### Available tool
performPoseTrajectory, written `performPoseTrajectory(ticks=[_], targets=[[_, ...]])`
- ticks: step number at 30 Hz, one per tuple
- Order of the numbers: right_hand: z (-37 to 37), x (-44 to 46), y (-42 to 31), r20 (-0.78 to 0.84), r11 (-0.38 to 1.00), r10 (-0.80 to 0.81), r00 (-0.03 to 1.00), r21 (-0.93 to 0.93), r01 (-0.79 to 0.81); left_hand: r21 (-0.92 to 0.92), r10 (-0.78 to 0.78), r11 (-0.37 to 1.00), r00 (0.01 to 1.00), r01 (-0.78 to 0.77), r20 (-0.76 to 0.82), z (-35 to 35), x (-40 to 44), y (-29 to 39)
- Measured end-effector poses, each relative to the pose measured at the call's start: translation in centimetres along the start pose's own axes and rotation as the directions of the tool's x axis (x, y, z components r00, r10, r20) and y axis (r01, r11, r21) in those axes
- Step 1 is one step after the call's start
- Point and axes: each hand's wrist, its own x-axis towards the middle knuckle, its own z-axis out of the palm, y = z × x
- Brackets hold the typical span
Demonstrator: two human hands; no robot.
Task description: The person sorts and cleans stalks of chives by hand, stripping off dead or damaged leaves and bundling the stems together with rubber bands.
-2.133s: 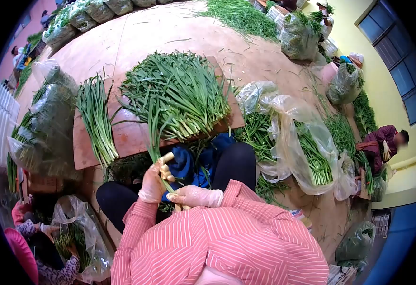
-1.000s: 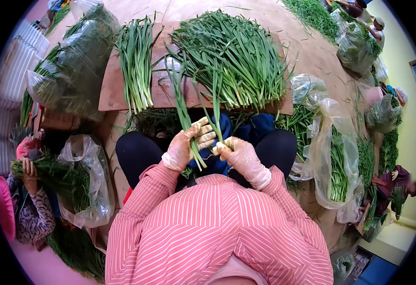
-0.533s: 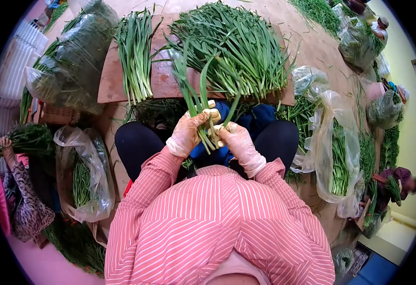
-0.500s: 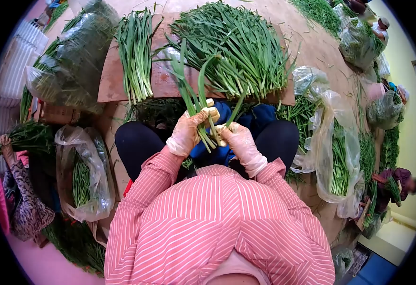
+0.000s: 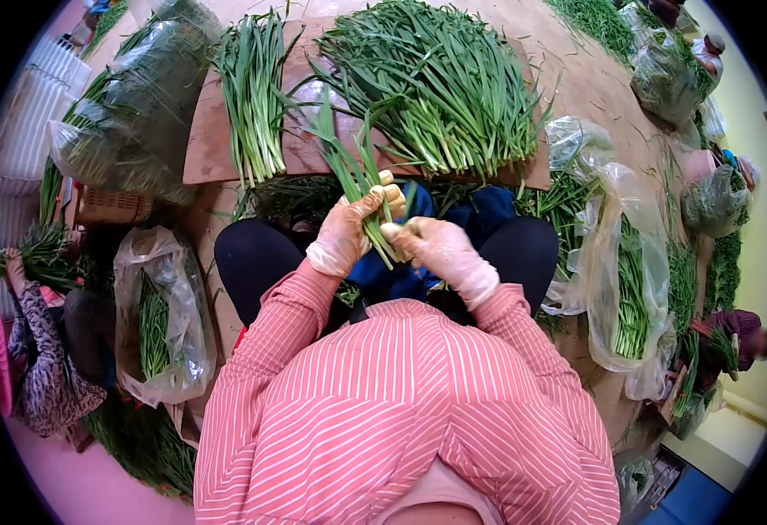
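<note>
Green stalks (image 5: 352, 178): a thin handful, held in front of the torso, leaf tips pointing toward the counter and pale ends toward the body. The gloved left hand (image 5: 346, 229) is closed around their lower part. The gloved right hand (image 5: 440, 245) is drawn in narrow, thumb and fingertips beside the pale ends; whether it pinches a stalk cannot be told.

Handling, as judged: the handful should be light. The pale lower part appears firmer and suits a closed grip; the leaves look limp, likely to bend and crease. Stems may be slippery if damp. Grip lightly, since pressure could bruise or split them.

Beyond the hands, blue cloth (image 5: 493, 210) lies between the knees. Farther out, the low counter (image 5: 208, 149) carries a narrow bundle (image 5: 254, 101) on the left and a broad pile (image 5: 436, 87) on the right, lower ends toward the person. Right of the counter, a clear plastic bag (image 5: 613, 188) contains similar stalks.
</note>
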Motion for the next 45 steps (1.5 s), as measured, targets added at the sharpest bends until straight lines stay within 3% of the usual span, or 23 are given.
performPoseTrajectory(ticks=[1,3,5,6,7,9,10,11,12,14,15,16,17,19,23,25,30,32,36,38,39,41,45], targets=[[-0.1,-0.1,-1.6,0.129,0.994,0.064,0.99,0.082,-0.075,0.069,-0.017,0.997,0.998,0.022,-0.062,0.8,-0.3,0.0],[1.2,0.2,-0.8,0.133,0.97,0.13,0.983,0.186,-0.153,0.047,0.052,0.997,0.998,-0.053,0.026,0.5,0.1,0.1],[2.1,-0.1,0.1,-0.088,0.979,0.007,0.996,0.205,0.011,0.046,0.066,0.997,0.99,-0.06,-0.128,0.6,0.0,0.6],[2.2,-0.3,0.4,-0.088,0.977,0.027,0.996,0.211,-0.008,-0.036,0.097,0.995,0.992,-0.094,0.079,-1.0,0.8,0.8],[1.9,-0.5,0.5,-0.086,0.977,0.027,0.996,0.214,-0.008,-0.01,0.112,0.994,0.994,-0.112,-0.001,-1.5,0.8,1.0],[0.5,-1.1,0.4,-0.134,0.982,0.176,0.975,-0.048,-0.184,-0.012,0.103,0.995,0.991,-0.103,0.085,-1.5,1.1,1.5],[2.4,-0.4,4.5,-0.427,0.931,-0.174,0.887,-0.364,0.008,-0.014,0.106,0.994,0.991,-0.105,0.084,-1.3,1.0,1.5],[2.2,-0.3,4.5,-0.529,0.949,-0.315,0.788,-0.196,0.248,0.035,0.079,0.996,0.997,-0.078,-0.017,-0.7,0.7,1.4],[1.6,-0.4,3.6,-0.504,0.944,-0.324,0.801,-0.227,0.239,0.081,0.056,0.996,0.992,-0.046,-0.117,-0.3,0.5,1.1],[0.6,-0.8,1.2,-0.397,0.957,-0.275,0.876,-0.197,0.211,0.042,0.036,0.999,0.996,-0.032,-0.078,0.2,0.5,0.3],[0.5,-0.9,0.0,-0.306,0.973,-0.221,0.926,-0.138,0.187,0.003,0.019,1.0,0.999,-0.019,-0.039,0.4,0.5,-0.1],[0.2,-0.7,-0.9,-0.1,0.988,-0.11,0.989,-0.123,0.098,-0.01,0.01,1.0,0.999,-0.011,-0.034,0.6,0.5,-0.6],[1.3,0.0,-0.6,-0.136,0.969,-0.182,0.974,-0.19,0.155,0.003,-0.01,1.0,0.999,0.01,-0.033,0.4,0.6,-0.7],[2.0,-0.1,-0.2,-0.088,0.998,-0.003,0.996,-0.057,-0.002,0.014,0.019,1.0,1.0,-0.019,0.002,-0.8,0.8,-1.0],[2.5,-0.3,0.4,-0.084,0.988,0.012,0.996,-0.154,-0.025,0.176,0.064,0.983,0.992,-0.044,-0.109,-0.4,0.0,-0.4],[2.9,-1.1,0.9,-0.275,0.962,-0.17,0.946,-0.253,0.1,0.264,0.079,0.964,0.982,-0.032,-0.169,-0.2,0.0,-0.4],[2.8,-1.0,1.7,-0.326,0.908,-0.275,0.904,-0.398,0.133,0.25,0.088,0.967,0.98,-0.041,-0.179,0.3,0.3,-0.7],[2.6,-1.2,1.6,-0.38,0.96,-0.255,0.889,-0.212,0.185,0.235,0.09,0.971,0.98,-0.046,-0.18,0.5,0.4,-0.8],[3.0,-1.1,2.2,-0.373,0.984,-0.174,0.911,-0.104,0.145,0.206,0.07,0.978,0.98,-0.03,-0.187,0.6,0.4,-0.9],[3.0,-1.3,2.4,-0.305,0.918,-0.04,0.952,0.366,0.156,0.211,0.069,0.977,0.98,-0.028,-0.188,0.5,0.4,-1.0],[2.9,-1.3,2.2,-0.304,0.917,-0.041,0.952,0.367,0.157,0.21,0.073,0.977,0.979,-0.032,-0.193,0.5,0.5,-1.1],[2.2,-1.3,1.5,-0.193,0.733,0.266,0.944,0.677,-0.068,0.209,0.078,0.977,0.977,-0.035,-0.197,0.2,0.6,-1.1],[0.3,-0.4,4.8,-0.222,0.812,0.268,0.938,0.576,-0.095,0.171,0.09,0.983,0.989,-0.069,-0.118,-1.1,1.0,-0.5]])
